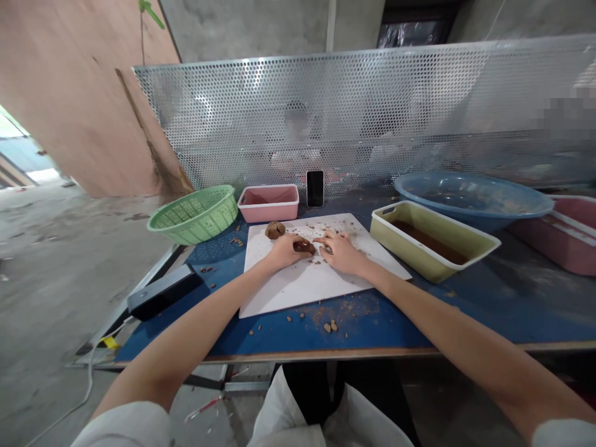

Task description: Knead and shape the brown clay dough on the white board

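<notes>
A white board (284, 287) lies on the blue tabletop with brown crumbs scattered over it. My left hand (285, 250) rests on the board, its fingers closed round a reddish-brown lump (304, 247). Just to the right of that lump is my right hand (342, 251), fingers apart and curved towards it, with nothing visible in its grasp. A rounder brown lump (275, 230) sits behind my left hand near the board's back left corner.
Behind the board stand a pink basket (270, 213) and an upright phone (315, 189). A green colander (198, 217) and a dark box (164, 292) are at left. To the right are an olive container (410, 248) of brown liquid, a blue basin (488, 208) and another pink container (549, 242).
</notes>
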`<state>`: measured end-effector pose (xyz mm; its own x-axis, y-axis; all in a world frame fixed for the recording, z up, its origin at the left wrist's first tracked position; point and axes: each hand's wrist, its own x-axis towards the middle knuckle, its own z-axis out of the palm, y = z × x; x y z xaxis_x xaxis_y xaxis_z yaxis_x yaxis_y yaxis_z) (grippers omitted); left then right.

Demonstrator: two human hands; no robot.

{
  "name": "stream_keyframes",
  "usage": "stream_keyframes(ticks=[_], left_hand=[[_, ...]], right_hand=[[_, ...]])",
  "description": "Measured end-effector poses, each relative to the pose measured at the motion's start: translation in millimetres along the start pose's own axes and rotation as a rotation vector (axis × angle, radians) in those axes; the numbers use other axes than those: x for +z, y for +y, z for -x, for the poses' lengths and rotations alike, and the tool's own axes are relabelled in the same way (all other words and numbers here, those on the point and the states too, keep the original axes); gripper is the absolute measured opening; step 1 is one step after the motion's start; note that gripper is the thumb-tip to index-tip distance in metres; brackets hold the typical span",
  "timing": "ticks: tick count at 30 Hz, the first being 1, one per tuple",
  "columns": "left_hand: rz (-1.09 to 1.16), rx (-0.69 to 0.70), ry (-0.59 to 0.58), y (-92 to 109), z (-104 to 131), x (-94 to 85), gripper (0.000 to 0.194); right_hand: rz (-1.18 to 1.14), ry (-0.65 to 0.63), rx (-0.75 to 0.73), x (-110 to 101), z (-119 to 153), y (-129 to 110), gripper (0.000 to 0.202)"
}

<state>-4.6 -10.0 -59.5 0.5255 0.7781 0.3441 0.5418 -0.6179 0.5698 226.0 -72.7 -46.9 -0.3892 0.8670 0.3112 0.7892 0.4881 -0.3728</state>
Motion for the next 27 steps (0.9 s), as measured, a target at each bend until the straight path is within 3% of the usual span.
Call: stream_keyframes(ticks=[5,10,16,27], left_hand=[[0.001,0.007,-0.013,1.5,0.6,-3.5,0.034],[0.129,-0.074,-0.019,0.3,3.4,-3.3,0.051],[0.191,-0.129,-0.016,5.5,4.5,-0.4,0.047],[0.032,-0.110,0.049,10.1,-0.9,3.2,0.051]], right_hand=[[0.049,-0.100,0.001,4.8,0.9,-3.6,0.033],[0.024,-0.092,0.008,9.8,0.6,-1.0,0.034],[-0.036,-0.104,0.019,13.2,-0.7,2.1,0.027],[-0.075,-0.164,-0.027,7.5,-4.6,-5.4,0.032]])
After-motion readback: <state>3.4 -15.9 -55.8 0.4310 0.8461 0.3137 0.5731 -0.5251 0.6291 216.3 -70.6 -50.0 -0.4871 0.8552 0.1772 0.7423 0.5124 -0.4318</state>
